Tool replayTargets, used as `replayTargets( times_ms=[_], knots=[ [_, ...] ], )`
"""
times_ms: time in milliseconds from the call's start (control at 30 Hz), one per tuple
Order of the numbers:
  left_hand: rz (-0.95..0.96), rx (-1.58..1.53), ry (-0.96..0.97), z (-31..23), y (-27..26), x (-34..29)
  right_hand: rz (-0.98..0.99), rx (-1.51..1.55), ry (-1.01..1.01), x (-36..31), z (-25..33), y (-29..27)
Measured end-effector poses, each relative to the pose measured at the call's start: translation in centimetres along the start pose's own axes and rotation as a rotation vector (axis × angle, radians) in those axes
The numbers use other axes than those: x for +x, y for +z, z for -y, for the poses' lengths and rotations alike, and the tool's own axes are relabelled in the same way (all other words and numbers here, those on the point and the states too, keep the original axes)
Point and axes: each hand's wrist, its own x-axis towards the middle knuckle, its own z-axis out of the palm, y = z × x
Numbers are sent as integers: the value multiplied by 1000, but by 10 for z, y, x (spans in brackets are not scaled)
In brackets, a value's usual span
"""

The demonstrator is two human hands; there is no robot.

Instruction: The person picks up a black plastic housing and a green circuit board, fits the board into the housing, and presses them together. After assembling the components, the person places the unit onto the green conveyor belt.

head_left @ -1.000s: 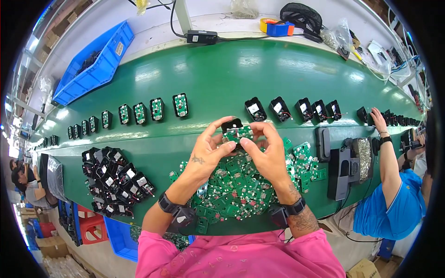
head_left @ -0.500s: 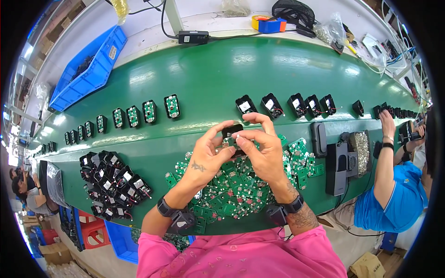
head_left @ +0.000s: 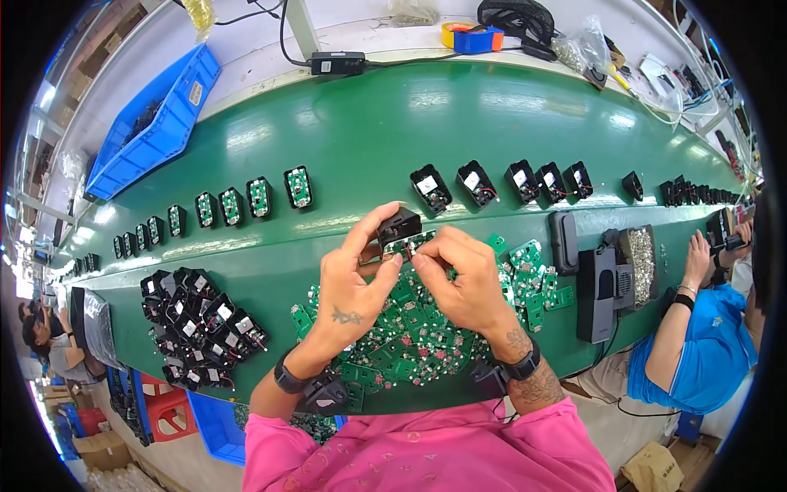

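Observation:
My left hand (head_left: 348, 287) is closed around a small black plastic housing (head_left: 399, 223), tilted above the heap of boards. A green circuit board (head_left: 407, 243) lies at the housing's near side, against my left fingertips. My right hand (head_left: 466, 275) pinches at the board's near edge; what lies between its fingertips is too small to make out. A bit of dark red wire seems to show between the two thumbs. Under both hands spreads a pile of loose green circuit boards (head_left: 410, 348).
To the left lies a heap of black housings (head_left: 201, 324). Housings with boards (head_left: 298, 188) stand in a row at the far left; housings with wires (head_left: 430, 189) continue rightward. A grey device (head_left: 596, 295) and a parts tray (head_left: 638, 266) sit right, near a co-worker in blue (head_left: 697, 353).
The housing has tipped and shifted slightly left, and its board now shows along the near side. My right fingers have moved down to the board's near edge. The co-worker's hand has drawn back from the row.

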Motion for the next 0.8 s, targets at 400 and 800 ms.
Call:
replayTargets(
  times_ms=[400, 800],
  knots=[
    [101, 227, 122, -10, -9, 1, 84, 110, 144, 2, 5, -8],
    [10, 386, 218, 11, 2, -2, 29, -15, 56, -1, -3, 2]
  ],
)
